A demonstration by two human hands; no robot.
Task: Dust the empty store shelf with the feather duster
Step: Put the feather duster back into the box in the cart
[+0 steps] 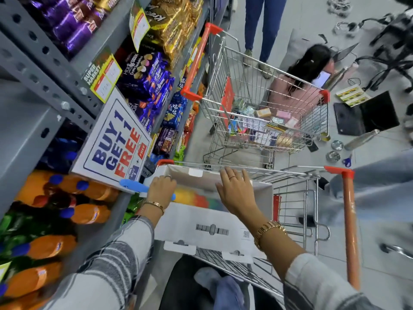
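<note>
My left hand (161, 190) is closed around the blue handle (134, 186) of the feather duster. Its blurred yellow, red and green feathers (196, 199) lie inside an open white cardboard box (207, 229). The box rests in the near shopping cart (310, 211). My right hand (237, 191) hovers over the box with fingers spread and holds nothing. A bare grey shelf surface (24, 113) shows at the left, above the soda bottles.
Grey metal shelving on the left carries biscuit packs (147, 79), orange soda bottles (87, 212) and a "Buy 1 Get 1 Free" sign (116, 142). A second cart (263, 108) with goods stands ahead. A person sits on the floor (308, 68) beside laptops; another stands behind.
</note>
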